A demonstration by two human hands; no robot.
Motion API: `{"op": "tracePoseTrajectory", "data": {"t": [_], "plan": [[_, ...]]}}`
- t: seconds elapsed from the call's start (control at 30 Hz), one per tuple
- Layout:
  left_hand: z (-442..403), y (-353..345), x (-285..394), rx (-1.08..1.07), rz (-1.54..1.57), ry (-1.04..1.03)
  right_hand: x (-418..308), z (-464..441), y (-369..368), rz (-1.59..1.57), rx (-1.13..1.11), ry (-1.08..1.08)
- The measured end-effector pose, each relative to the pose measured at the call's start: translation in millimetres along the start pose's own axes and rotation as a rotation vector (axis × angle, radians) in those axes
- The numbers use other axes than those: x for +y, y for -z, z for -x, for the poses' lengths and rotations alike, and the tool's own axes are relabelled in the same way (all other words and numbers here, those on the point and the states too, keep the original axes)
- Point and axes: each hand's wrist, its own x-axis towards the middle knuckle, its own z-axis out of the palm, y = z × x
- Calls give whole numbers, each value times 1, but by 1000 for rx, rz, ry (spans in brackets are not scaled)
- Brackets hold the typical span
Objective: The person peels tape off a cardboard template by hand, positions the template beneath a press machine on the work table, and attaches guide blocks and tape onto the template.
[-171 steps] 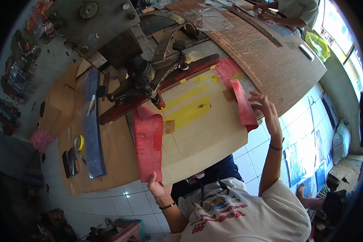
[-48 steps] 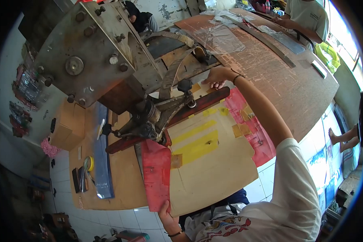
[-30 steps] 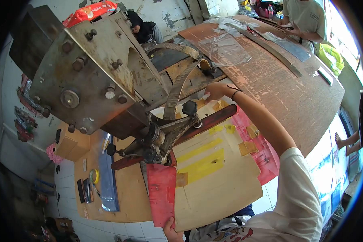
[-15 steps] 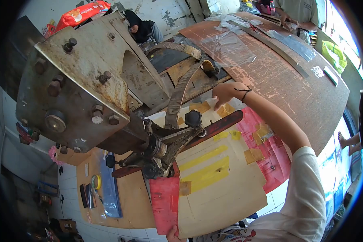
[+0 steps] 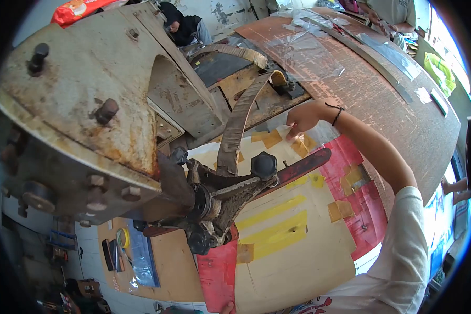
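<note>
A large beige cardboard sheet (image 5: 293, 264) with red side panels and yellow and brown tape lies under the metal machine head. My right hand (image 5: 306, 118), with a dark cord bracelet on its wrist, is at the sheet's far edge, fingers pinched on a beige corner beside brown tape. At the bottom of the view, my left hand (image 5: 228, 307) shows only its thumb area, pressed on the near edge of the red panel (image 5: 217, 275). A clamp bracket (image 5: 222, 201) with black knobs and a dark red bar (image 5: 303, 170) sits over the sheet.
The rusty bolted machine arm (image 5: 83, 104) fills the left. A curved, tape-wrapped strip (image 5: 240, 123) rises behind the clamp. A brown worktable (image 5: 403, 141) bears plastic sheets and a long metal strip. Tape and a blue packet (image 5: 143, 256) lie lower left. Two other people are at the back.
The view has shifted closer to the machine. My right hand now pinches a beige corner, where its fingers hung over the far edge before. My left hand stays at the near edge.
</note>
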Motion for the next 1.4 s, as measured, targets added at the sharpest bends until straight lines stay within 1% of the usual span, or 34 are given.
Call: {"op": "tracePoseTrajectory", "data": {"t": [0.07, 0.17, 0.23, 0.27, 0.3, 0.33, 0.43, 0.47, 0.53, 0.57, 0.67, 0.77, 0.87, 0.97, 1.07, 1.17, 1.2, 1.3, 1.4], "plan": [[3, -9, -4, 119, -68, -71, -1, 5, 2, -22, -2, 5], [28, -37, 4, 166, 136, 41, -6, 19, 6, -56, 5, 38], [-35, 48, -13, -278, 146, 57, -19, 31, 11, -34, -20, 49], [-66, 90, -21, -494, 142, 63, -19, 28, 10, 24, -39, 16], [-68, 93, -19, -542, 117, 40, -18, 22, 10, 80, -55, -15], [-71, 93, -23, -477, 74, -8, -19, 16, 9, 138, -69, -44], [-71, 90, -31, -268, -68, -124, -12, 13, 4, 134, -24, 38], [-69, 89, -32, -225, -98, -149, -8, 15, 6, 27, -22, 55], [-70, 97, -36, -209, -118, -175, -23, 27, 16, -197, -24, 92], [-74, 100, -37, -241, -102, -180, -22, 24, 14, -145, -36, 27], [-84, 93, -20, -886, 248, 120, -35, 32, 17, -99, 16, 43], [-107, 121, -24, -735, 305, 214, -7, 8, 9, -71, 49, 50], [-82, 88, -19, -811, 299, 132, -41, 4, 20, -397, 95, -160], [-74, 85, -36, -216, -268, -327, -38, -34, 15, -185, 74, -254], [-66, 74, -34, -226, -79, -173, -44, -45, 9, -76, 106, -173], [-113, 130, -50, -234, -73, -98, -30, -56, 1, -75, 129, -72], [-112, 131, -52, -227, -90, -97, -32, -53, 2, -121, 146, -56], [-88, 97, -44, -218, -102, -89, -43, -38, 7, -247, 178, -10], [-71, 81, -37, -214, -101, -78, -46, -37, 5, -372, 189, 32]]}}
